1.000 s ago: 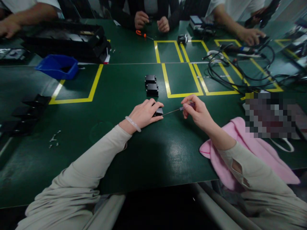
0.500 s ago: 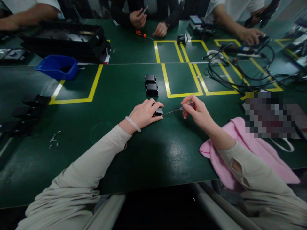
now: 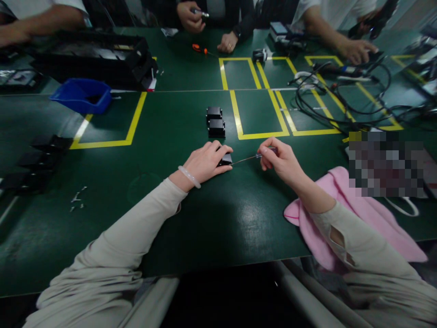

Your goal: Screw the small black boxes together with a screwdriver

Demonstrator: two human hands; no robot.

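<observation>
My left hand [image 3: 205, 162] is closed over a small black block-shaped part [image 3: 226, 159], pinning it against the green table; the fingers hide much of it. In my right hand [image 3: 278, 156] is a screwdriver [image 3: 246, 159], gripped by its handle and lying nearly level. Its thin shaft points left, and the tip meets the near right side of the black part by my left thumb. Just beyond my left hand, two similar black parts [image 3: 216, 127] stand one behind the other.
Loose screws [image 3: 78, 199] and several black parts [image 3: 39, 159] lie at left, with a blue bin [image 3: 83, 96] behind them. A pink cloth [image 3: 344, 214] lies under my right forearm. Black cables [image 3: 344, 98] tangle at right. Across the table, co-workers' hands [image 3: 191, 17] are near an orange-handled screwdriver [image 3: 199, 48].
My right hand has shifted very slightly with the screwdriver, while my left hand stays put. Across the table, a co-worker's hand has moved left and up with the small object it holds.
</observation>
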